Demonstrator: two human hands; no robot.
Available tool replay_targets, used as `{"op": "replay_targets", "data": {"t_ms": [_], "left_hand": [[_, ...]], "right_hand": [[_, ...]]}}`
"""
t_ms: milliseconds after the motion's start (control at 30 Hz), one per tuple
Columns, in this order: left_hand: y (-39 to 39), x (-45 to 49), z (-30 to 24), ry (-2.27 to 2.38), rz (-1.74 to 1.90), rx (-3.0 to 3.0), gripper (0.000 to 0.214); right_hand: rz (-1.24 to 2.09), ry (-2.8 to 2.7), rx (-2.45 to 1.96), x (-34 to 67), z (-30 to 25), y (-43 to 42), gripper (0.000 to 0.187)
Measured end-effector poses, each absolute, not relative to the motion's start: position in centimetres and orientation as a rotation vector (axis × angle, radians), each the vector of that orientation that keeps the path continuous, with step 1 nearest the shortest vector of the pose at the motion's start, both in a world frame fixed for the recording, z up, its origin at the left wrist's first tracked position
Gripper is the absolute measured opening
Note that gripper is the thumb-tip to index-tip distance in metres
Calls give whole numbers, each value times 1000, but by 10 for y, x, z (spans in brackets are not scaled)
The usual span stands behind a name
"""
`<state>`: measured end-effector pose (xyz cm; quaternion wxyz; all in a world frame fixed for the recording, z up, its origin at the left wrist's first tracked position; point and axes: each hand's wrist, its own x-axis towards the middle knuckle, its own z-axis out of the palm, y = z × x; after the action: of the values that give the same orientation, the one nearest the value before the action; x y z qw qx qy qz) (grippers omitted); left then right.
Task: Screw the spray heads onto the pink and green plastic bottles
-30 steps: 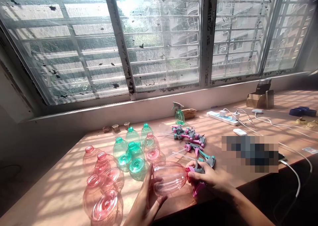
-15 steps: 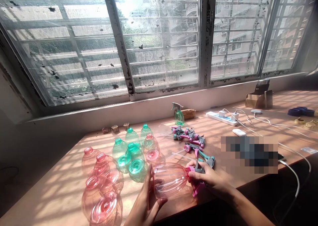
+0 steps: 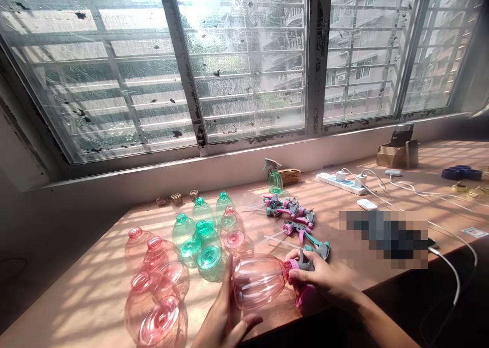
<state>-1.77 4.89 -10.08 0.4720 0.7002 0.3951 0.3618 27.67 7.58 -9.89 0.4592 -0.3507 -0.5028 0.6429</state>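
A clear pink bottle point(image 3: 260, 282) lies on its side in the air above the table's front edge, its neck to the right. My left hand point(image 3: 223, 307) cups its base, fingers behind and thumb stretched out below. At the neck, my right hand point(image 3: 315, 274) pinches the pink collar point(image 3: 292, 266) of a grey-and-pink trigger sprayer point(image 3: 305, 297). The collar sits on the bottle's neck; how tightly, I cannot tell. Just beyond my right hand lies a teal-and-grey sprayer head point(image 3: 319, 246), near a pile of several more sprayer heads point(image 3: 292, 210).
Open pink bottles point(image 3: 155, 307) and green bottles point(image 3: 208, 246) stand on the left of the table. A green spray bottle point(image 3: 275, 180) stands by the wall. On the right are a power strip point(image 3: 340, 182), white cables point(image 3: 454, 276) and a blurred dark object point(image 3: 385, 238).
The bottle has turned slightly and shifted a little in my hands. My left thumb has moved outward to the right. Both hands remain at the same ends of the bottle.
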Motion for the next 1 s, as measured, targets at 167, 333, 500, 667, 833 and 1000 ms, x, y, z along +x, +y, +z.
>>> {"op": "replay_targets", "data": {"t_ms": [167,333,500,667,833,1000], "left_hand": [[47,-22,-101,1054,884,1853,95],[54,-5,-104,918,949,1526,98],[51,-14,-102,964,930,1620,113],[52,-20,-109,945,916,1695,102],[56,-17,-114,936,962,1659,110],[52,-22,-114,982,934,1748,110]], "right_hand": [[1592,-1237,-859,276,-97,75,46],[1586,-1219,-844,275,-94,74,44],[1591,-1204,-844,276,-94,74,46],[1596,-1204,-855,276,-93,73,46],[1586,-1210,-845,275,-93,73,45],[1565,-1210,-838,275,-94,74,45]]}}
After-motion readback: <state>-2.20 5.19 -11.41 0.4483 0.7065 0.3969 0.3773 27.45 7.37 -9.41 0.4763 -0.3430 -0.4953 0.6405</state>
